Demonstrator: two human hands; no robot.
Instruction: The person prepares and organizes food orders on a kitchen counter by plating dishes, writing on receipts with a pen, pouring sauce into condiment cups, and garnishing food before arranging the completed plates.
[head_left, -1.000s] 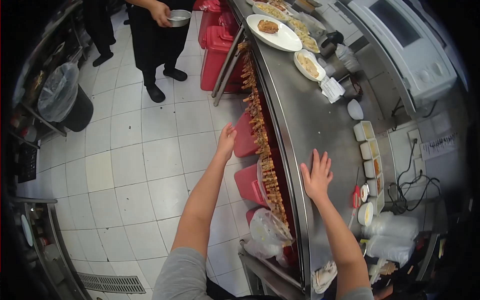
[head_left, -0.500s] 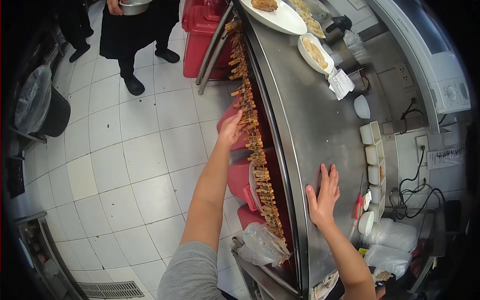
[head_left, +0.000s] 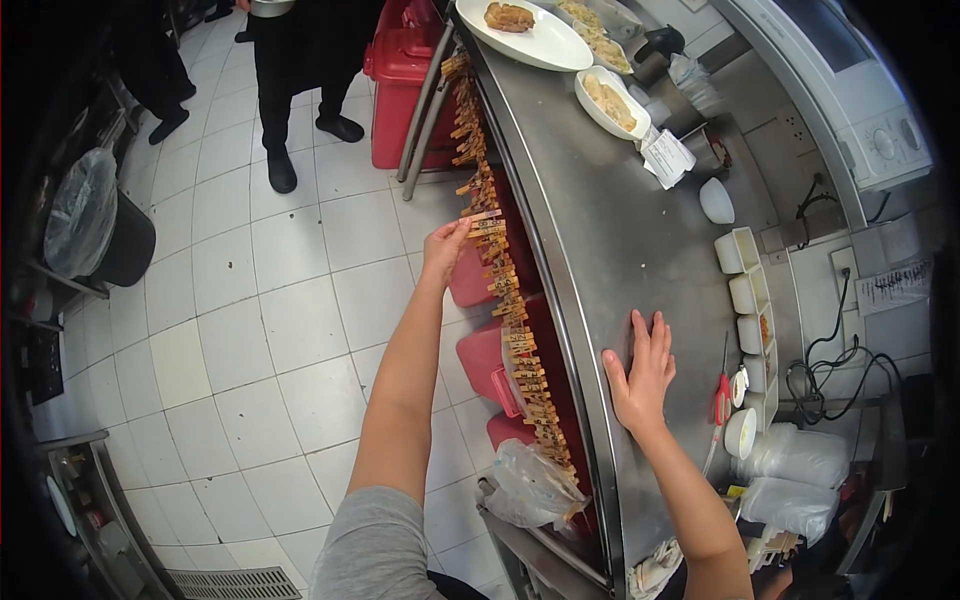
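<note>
A long row of numbered wooden clothespins (head_left: 520, 345) hangs along the front edge of the steel counter (head_left: 590, 215). Beside the upper part of that row, my left hand (head_left: 447, 247) has thumb and fingertips pinched on one clothespin (head_left: 484, 216), which sticks out at an angle from the others. My right hand (head_left: 643, 378) lies flat on the counter with its fingers spread, holding nothing. Red scissors (head_left: 721, 398) rest to its right.
A white plate with a browned piece of food (head_left: 545, 42) and a small food dish (head_left: 612, 105) stand at the far end. White containers (head_left: 748, 294) line the wall side. Red bins (head_left: 402, 100) sit under and beyond the counter. Another person (head_left: 310, 70) stands on the tiled floor.
My left hand has drawn its fingers together on one clothespin and tilted it outward. My right hand stays flat on the counter. The view has shifted slightly, and the other person's feet have moved.
</note>
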